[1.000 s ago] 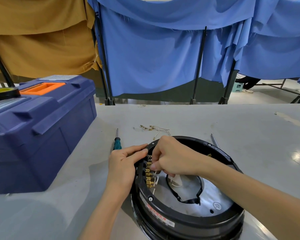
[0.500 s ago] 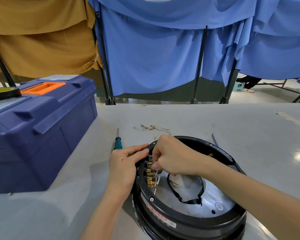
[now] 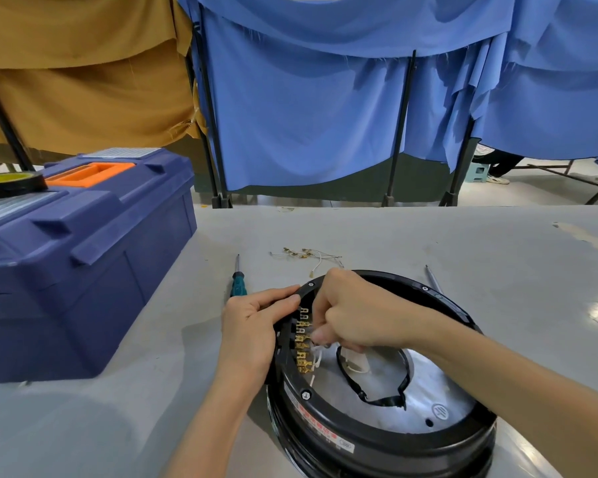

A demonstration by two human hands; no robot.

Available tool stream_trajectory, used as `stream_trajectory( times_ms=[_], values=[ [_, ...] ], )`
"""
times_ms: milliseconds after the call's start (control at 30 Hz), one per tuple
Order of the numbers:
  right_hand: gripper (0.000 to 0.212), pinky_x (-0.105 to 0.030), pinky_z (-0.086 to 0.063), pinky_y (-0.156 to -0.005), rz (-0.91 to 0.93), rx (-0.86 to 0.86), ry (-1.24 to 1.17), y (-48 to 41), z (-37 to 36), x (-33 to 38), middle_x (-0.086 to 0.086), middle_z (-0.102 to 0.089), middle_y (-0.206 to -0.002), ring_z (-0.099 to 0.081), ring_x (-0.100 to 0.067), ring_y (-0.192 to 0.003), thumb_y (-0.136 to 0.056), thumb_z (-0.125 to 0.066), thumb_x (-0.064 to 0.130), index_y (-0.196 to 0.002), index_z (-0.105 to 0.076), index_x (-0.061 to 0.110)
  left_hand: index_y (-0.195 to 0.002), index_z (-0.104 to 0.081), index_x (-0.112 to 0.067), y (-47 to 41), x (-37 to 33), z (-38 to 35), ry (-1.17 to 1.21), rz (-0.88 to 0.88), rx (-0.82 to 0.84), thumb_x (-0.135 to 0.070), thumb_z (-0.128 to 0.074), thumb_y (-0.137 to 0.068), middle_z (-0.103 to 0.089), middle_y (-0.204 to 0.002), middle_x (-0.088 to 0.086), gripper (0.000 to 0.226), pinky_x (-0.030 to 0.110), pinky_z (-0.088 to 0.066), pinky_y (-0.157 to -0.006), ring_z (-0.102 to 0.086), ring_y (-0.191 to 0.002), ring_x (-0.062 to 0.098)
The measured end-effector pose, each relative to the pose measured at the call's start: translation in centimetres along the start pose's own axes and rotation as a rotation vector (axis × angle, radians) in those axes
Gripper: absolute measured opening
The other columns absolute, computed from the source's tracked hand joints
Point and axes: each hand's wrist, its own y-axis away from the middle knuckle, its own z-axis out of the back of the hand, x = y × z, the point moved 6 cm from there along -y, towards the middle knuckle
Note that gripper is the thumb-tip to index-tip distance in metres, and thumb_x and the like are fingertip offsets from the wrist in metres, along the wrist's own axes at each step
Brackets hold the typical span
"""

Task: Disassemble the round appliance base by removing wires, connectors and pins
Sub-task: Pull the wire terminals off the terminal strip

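Blue cloth curtains [image 3: 308, 115] on black poles fill the background, with a mustard cloth sheet [image 3: 83, 81] hung at the left. A grey flat tabletop [image 3: 411, 236] spans the lower frame.

Navy plastic toolbox [image 3: 83, 270] with an orange lid handle sits at the table's left, lid closed. A black tape roll with a yellow face [image 3: 11, 181] lies on its lid at the far left.

Round black plastic appliance base [image 3: 377, 439] sits on the table at the near centre-right, open side up, just right of the toolbox. It has a red-and-white label on the near rim. Silver metal plate [image 3: 435, 391] lines the inside, with a loose black band lying on it.

Left hand [image 3: 252, 326] grasps the base's left rim, fingers curled over the top edge and palm against the outer wall. Right hand [image 3: 356, 312] reaches in from the right with its fingers clenched down. Its fingertips pinch at the middle of the row of brass spade connectors [image 3: 302, 353] on the inner left wall. Which connector it holds is hidden by the fingers. Thin white wires trail from the row's lower end.

Teal-handled screwdriver [image 3: 237, 282] lies on the table just beyond the left hand, tip pointing away. Thin metal tool shaft [image 3: 433, 279] pokes out behind the base's far right rim. Small bundle of loose white wires with brass terminals [image 3: 308, 254] lies on the table just beyond the base.
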Motion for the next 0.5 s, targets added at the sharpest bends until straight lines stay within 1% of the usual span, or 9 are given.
stream_trajectory(
  times_ms=[67,167,300,367,500],
  values=[
    [0.026,-0.013,-0.030,-0.038,-0.010,0.009,-0.032,0.17,0.07,-0.32,-0.011,-0.047,-0.039,-0.034,-0.012,-0.031,-0.081,-0.066,0.004,-0.055,-0.060,0.007,-0.084,-0.078,-0.015,0.00,-0.05,0.01,0.003,0.011,-0.004,-0.002,-0.068,-0.080,-0.076,-0.080,0.004,0.017,0.035,-0.056,-0.078,-0.073,-0.079,0.020],
    [0.028,-0.013,-0.031,-0.038,0.012,-0.024,-0.062,0.02,0.23,-0.58,-0.007,-0.046,-0.036,-0.035,-0.010,-0.029,-0.080,-0.069,0.007,-0.054,-0.061,0.012,-0.082,-0.078,-0.016,-0.05,-0.03,-0.01,0.000,0.007,-0.002,-0.002,-0.068,-0.079,-0.076,-0.079,0.003,0.017,0.034,-0.056,-0.076,-0.073,-0.077,0.018],
    [0.019,-0.015,-0.036,-0.043,0.040,0.006,-0.103,0.25,0.25,-0.62,-0.006,-0.052,-0.038,-0.039,-0.012,-0.033,-0.080,-0.072,0.013,-0.063,-0.068,0.009,-0.085,-0.078,-0.015,0.00,-0.10,-0.03,0.006,0.013,-0.002,-0.002,-0.069,-0.079,-0.076,-0.080,0.004,0.016,0.032,-0.056,-0.076,-0.073,-0.080,0.019],
    [0.017,-0.017,-0.036,-0.043,0.044,0.002,-0.119,0.36,0.39,-0.72,-0.007,-0.055,-0.040,-0.040,-0.014,-0.035,-0.080,-0.073,0.015,-0.065,-0.069,0.008,-0.087,-0.078,-0.014,0.06,-0.13,-0.08,0.004,0.015,0.007,-0.003,-0.068,-0.079,-0.076,-0.081,0.003,0.016,0.031,-0.057,-0.075,-0.073,-0.079,0.019],
    [0.017,-0.016,-0.035,-0.039,0.047,-0.019,-0.136,0.49,0.66,-0.49,-0.008,-0.059,-0.043,-0.041,-0.013,-0.032,-0.077,-0.077,0.016,-0.064,-0.070,0.008,-0.089,-0.078,-0.012,0.04,-0.11,0.00,-0.002,0.017,0.006,-0.003,-0.068,-0.079,-0.076,-0.082,0.003,0.017,0.032,-0.056,-0.076,-0.073,-0.080,0.018]
  ],
)
